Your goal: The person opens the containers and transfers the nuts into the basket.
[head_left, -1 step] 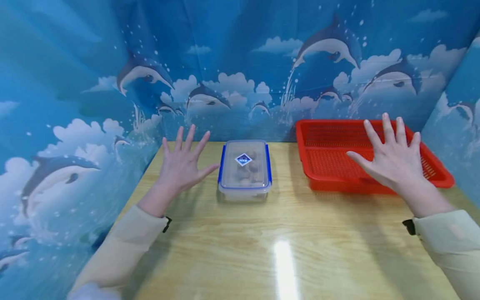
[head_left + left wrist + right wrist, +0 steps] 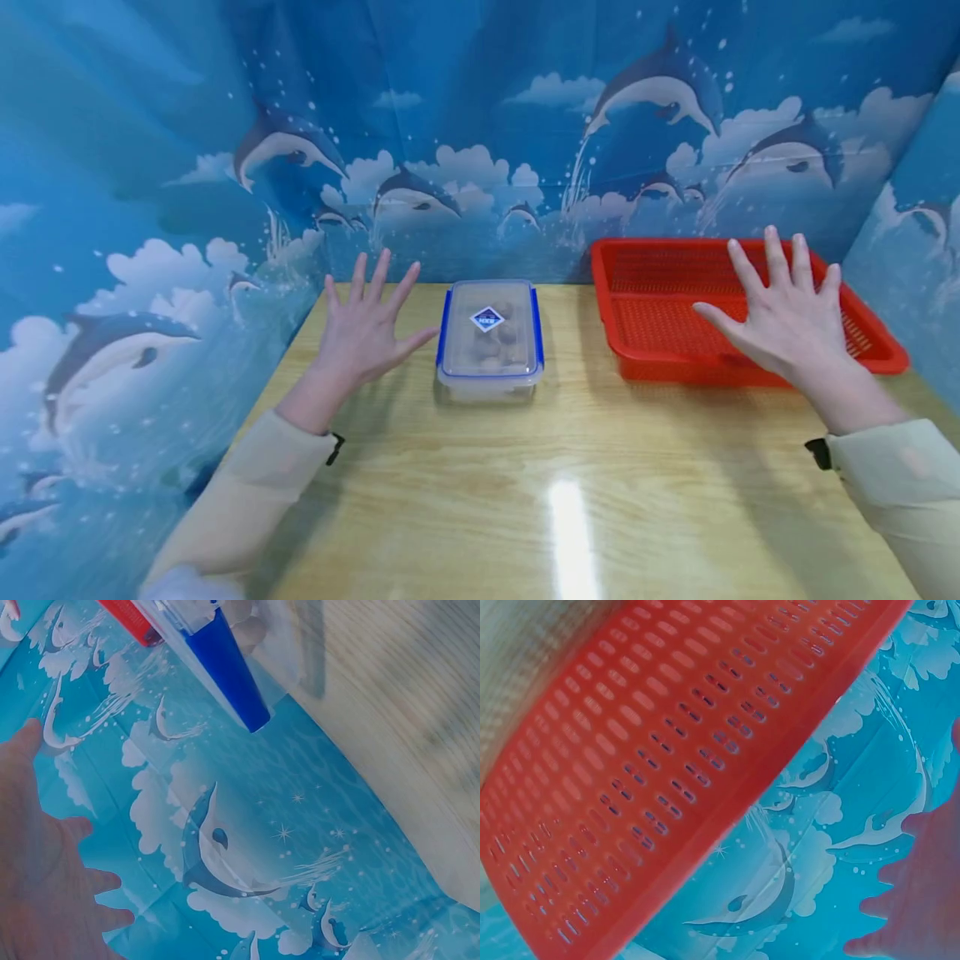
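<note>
My left hand, fingers spread and holding nothing, hovers left of a clear plastic food container with blue side clips. Its thumb tip appears close to the container's left edge; whether they touch I cannot tell. Several roundish brownish things show dimly through the closed lid, too blurred to name. Over the front right part of a red plastic basket is my right hand, also spread and holding nothing. In the left wrist view, a blue clip of the container shows above the left hand. The right wrist view shows the basket's slotted wall.
Both containers stand on a light wood-grain table, near its back edge. A blue curtain printed with dolphins encloses the back and sides. A bright light reflection lies on the table's front part.
</note>
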`<state>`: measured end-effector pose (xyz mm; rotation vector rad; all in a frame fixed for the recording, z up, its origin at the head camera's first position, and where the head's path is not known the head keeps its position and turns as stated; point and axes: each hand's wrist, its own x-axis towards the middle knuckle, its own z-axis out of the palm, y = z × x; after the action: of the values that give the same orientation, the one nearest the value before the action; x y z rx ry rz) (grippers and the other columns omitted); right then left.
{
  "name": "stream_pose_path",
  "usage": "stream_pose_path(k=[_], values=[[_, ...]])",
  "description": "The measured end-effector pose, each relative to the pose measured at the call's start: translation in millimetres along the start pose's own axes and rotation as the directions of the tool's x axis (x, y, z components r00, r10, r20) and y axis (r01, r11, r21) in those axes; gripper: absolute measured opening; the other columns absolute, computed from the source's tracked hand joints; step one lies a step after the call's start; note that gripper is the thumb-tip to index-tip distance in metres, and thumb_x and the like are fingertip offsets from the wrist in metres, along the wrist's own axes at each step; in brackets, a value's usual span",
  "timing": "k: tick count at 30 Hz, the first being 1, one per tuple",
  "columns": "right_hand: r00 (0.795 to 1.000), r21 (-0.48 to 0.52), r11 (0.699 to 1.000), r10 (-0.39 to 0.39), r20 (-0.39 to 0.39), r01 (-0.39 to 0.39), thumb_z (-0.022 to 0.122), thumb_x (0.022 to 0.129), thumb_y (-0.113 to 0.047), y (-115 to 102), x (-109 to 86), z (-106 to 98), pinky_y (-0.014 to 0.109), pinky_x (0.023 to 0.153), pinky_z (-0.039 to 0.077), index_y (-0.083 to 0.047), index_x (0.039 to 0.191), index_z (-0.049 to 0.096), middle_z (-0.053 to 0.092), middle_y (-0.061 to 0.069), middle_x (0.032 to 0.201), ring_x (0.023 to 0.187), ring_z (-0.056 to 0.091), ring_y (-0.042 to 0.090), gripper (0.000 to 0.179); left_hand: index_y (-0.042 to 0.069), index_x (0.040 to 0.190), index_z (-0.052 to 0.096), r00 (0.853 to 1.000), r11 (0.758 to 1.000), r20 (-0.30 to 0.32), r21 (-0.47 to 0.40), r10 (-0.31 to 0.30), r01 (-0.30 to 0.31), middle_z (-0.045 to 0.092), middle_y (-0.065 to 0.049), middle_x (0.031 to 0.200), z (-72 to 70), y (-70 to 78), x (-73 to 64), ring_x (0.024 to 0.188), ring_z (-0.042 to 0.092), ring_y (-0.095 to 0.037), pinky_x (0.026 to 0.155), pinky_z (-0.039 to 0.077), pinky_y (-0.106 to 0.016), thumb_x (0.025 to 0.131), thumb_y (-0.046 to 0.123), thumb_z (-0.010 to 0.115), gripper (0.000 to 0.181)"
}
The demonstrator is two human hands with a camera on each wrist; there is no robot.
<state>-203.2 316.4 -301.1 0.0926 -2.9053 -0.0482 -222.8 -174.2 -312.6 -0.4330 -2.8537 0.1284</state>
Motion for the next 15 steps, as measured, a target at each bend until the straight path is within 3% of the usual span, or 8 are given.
stream_pose_path(k=[8,15], values=[[1.0,0.022,1.0,-0.016,-0.021,0.017,0.049,0.09,-0.061,-11.1,0.6,-5.9,0.071,0.104,-0.009,-0.016,0.155,-0.007,-0.022,0.021,0.156,0.14,-0.018,0.047,0.098,0.029,0.157,0.0,1.0,1.0,0.015,0.007,-0.018,0.018,-0.01,-0.012,0.161,-8.3,-1.1,-0.2,0.142,-0.019,-0.036,0.104,-0.01,-0.069,0.087,0.079,0.03,0.092],[0.998,0.024,0.998,-0.053,-0.037,0.054,0.051,0.09,-0.058,-23.4,-1.6,-8.1,0.07,0.105,-0.007,-0.017,0.156,-0.006,-0.018,0.021,0.158,0.142,-0.015,0.045,0.097,0.028,0.157,0.002,1.0,0.999,0.016,-0.032,0.004,-0.003,-0.008,-0.012,0.161,-5.7,2.1,-0.5,0.144,-0.014,-0.037,0.105,-0.008,-0.069,0.087,0.079,0.03,0.091]])
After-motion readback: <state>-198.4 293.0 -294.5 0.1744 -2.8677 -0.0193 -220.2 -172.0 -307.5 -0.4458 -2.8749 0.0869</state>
